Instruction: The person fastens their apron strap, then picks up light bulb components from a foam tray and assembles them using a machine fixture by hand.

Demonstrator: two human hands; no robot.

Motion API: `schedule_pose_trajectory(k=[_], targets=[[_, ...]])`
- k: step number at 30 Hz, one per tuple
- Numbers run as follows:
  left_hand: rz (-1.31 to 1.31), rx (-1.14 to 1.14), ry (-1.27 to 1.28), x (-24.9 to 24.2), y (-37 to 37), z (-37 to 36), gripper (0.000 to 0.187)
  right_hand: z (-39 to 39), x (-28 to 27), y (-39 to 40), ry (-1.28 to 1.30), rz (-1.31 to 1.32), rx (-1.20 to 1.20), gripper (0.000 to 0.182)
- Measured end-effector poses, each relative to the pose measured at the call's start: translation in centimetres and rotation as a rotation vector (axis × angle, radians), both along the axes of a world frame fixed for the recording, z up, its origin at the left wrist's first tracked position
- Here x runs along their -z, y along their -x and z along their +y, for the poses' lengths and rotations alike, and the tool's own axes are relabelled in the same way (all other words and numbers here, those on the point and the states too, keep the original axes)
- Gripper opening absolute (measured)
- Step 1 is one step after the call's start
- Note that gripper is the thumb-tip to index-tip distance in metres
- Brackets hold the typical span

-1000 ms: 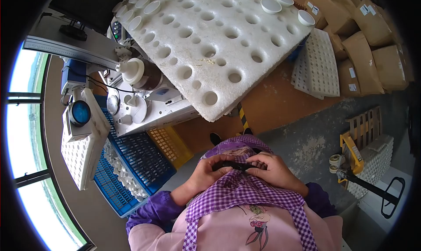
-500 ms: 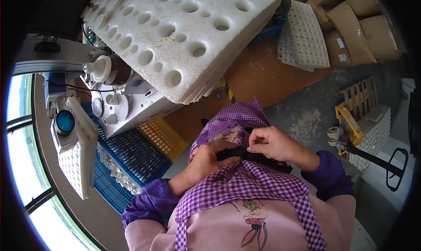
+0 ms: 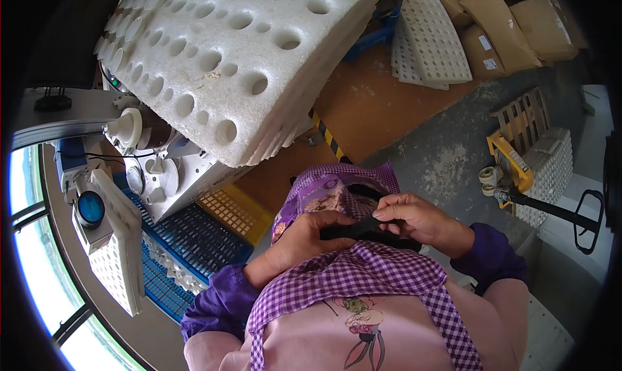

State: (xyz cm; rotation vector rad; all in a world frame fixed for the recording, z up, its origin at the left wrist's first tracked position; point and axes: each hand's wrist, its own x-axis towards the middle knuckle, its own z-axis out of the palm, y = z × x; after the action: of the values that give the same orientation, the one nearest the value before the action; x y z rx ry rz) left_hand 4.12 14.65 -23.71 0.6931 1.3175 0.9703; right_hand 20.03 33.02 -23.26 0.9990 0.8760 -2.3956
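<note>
Both hands are on the black band (image 3: 370, 228) at the waist: left hand (image 3: 311, 238) gripping it, right hand (image 3: 418, 219) pinching it between thumb and fingers. More black shows below the right hand than a second ago, so I'd call it a two-handed fiddle, neither side free. As for stuff around, the foam stack (image 3: 227, 99) is the biggest and blocks part of the counter (image 3: 184, 193) from view. Then there's the blue crate (image 3: 207, 232), the checked apron (image 3: 350, 267) bunched right against the band, and little white cups (image 3: 135, 29) sitting in the foam.
</note>
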Motion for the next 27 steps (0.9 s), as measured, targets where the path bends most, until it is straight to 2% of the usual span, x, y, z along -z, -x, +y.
schedule_pose_trajectory(k=[3,4,8,10,11,14,15,17,18,21,24,27], targets=[[0.104,0.16,-0.033,-0.9,1.3,1.6,0.03,-0.3,-0.3,0.0,0.067,-0.05,0.148,0.011],[0.201,0.201,-0.15,-0.5,1.6,2.2,0.029,0.0,0.3,-0.4,0.087,-0.054,0.107,0.01],[0.211,0.259,-0.208,0.3,0.6,4.7,0.024,-0.3,0.6,-1.0,0.041,-0.051,0.086,0.011],[-0.127,0.201,0.164,0.8,-0.3,5.3,0.019,-0.2,1.0,-2.2,-0.02,0.029,0.083,0.014],[-0.134,0.238,0.159,1.0,-0.6,5.6,0.019,0.2,0.8,-3.0,-0.027,0.018,0.119,0.014],[-0.122,0.257,0.247,0.5,-0.6,6.1,0.014,1.4,0.9,-5.2,-0.362,0.066,0.073,0.027],[-0.122,0.278,0.249,0.2,-0.6,6.6,0.014,1.7,0.8,-6.3,-0.363,0.059,0.093,0.027],[-0.121,0.299,0.285,0.0,-0.6,7.3,0.014,1.9,-0.1,-7.8,-0.445,-0.022,-0.223,0.032],[-0.118,0.316,0.287,-0.2,-0.5,7.8,0.014,1.5,0.0,-8.4,-0.506,0.066,-0.331,0.035],[-0.108,0.42,0.343,-0.5,-0.8,8.8,0.014,0.9,0.6,-9.7,-0.545,0.119,-0.353,0.034],[-0.106,0.405,0.279,-0.3,-2.1,9.3,0.014,0.7,-0.1,-9.6,-0.544,0.131,-0.316,0.032],[-0.247,0.339,0.288,0.7,-3.0,9.1,0.012,0.9,-0.3,-9.9,-0.479,0.073,-0.36,0.028]])
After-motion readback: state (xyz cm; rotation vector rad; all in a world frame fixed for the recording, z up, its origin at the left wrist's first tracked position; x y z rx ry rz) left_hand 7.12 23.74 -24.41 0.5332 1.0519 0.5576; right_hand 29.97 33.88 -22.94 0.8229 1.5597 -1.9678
